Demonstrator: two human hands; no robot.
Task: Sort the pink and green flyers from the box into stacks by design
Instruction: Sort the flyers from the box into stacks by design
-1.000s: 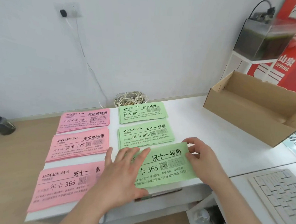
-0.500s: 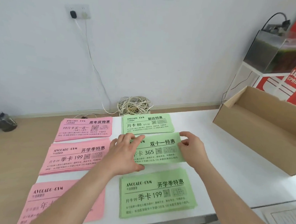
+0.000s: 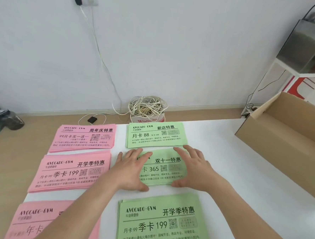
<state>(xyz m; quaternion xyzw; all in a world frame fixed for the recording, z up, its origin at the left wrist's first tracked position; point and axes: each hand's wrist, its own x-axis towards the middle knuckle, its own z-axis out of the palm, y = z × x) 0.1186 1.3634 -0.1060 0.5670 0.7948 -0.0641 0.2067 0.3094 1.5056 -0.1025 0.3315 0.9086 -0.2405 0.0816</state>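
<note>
Pressing down with the left hand (image 3: 131,170), fingers straight and gripping nothing, on the left end of the middle green paper flyer stack (image 3: 165,168); lying long axis left-to-right on the white bench (image 3: 242,161), squarely between both hands; bracing its right end with the right hand (image 3: 194,167), equally flat, equally near.

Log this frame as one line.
left hand: flat on middle green stack | right hand: flat on same stack | fingers: straight, nothing pinched | box: open, at right
</note>
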